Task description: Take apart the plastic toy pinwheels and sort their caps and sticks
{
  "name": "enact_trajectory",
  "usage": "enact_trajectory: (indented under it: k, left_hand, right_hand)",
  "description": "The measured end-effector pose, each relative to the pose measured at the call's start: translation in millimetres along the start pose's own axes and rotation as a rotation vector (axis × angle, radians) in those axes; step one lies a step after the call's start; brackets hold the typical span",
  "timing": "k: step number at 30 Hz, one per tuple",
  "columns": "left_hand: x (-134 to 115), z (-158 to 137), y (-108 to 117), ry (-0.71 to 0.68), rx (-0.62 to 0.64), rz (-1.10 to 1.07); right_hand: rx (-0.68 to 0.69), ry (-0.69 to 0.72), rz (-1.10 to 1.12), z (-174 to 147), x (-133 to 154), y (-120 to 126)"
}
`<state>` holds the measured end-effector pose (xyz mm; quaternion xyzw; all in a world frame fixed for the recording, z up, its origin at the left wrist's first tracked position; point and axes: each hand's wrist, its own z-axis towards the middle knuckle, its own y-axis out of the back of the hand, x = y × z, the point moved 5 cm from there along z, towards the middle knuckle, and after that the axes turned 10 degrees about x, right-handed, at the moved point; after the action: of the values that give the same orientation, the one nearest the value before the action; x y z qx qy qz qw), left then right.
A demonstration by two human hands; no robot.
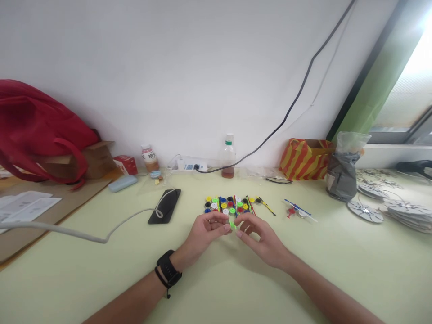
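Observation:
My left hand (209,230), with a black watch (169,268) on the wrist, pinches a small bright green plastic piece (232,225) between thumb and fingertips. Close on its other side is my right hand (261,238), fingers curled, thumb and forefinger slightly apart. Whether the right fingertips touch the piece cannot be made out. Just beyond both hands lie rows of small round coloured discs (230,204), with several thin coloured plastic sticks (249,204) across them. The nearest discs are partly hidden by my hands. Farther right lies a small group of blue, white and red plastic parts (299,210).
A black phone (164,206) with a grey cable (131,220) lies to the left. Along the wall stand two bottles, a power strip (189,167) and a striped bag (305,159). A grey bag (343,173) and stacked round plates (410,213) are at right, a red bag (40,130) at left.

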<state>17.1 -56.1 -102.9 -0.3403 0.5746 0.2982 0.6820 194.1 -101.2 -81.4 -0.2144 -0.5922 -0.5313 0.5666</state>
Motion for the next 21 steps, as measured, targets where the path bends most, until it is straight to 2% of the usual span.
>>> enact_trajectory:
  k: [4,9,11,14,15,19,21]
  left_hand:
    - [-0.5,0.0,0.8,0.003,-0.006,-0.004]
    - [1.5,1.1,3.7,0.016,-0.036,-0.001]
    - [2.2,1.8,5.7,0.015,-0.063,0.025]
    - [2.5,2.1,8.6,0.013,-0.102,0.060]
    - [2.6,2.0,9.1,0.016,-0.109,0.063]
    - [1.4,1.2,8.1,0.014,-0.112,0.063]
    - [0.2,1.0,6.0,0.006,-0.094,0.067]
  right_hand:
    - [0.005,0.011,-0.014,-1.2,-2.4,-1.0]
    - [-0.056,-0.015,0.094,-1.1,-8.4,2.6]
    - [0.002,-0.032,0.122,0.1,-8.7,2.8]
    - [0.183,-0.012,0.168,2.1,-4.8,0.2]
    - [0.193,-0.001,0.178,2.6,-3.3,1.2]
    - [0.044,-0.006,0.139,3.1,-2.0,6.4]
    - [0.019,-0.004,0.113,2.8,-2.6,3.2]
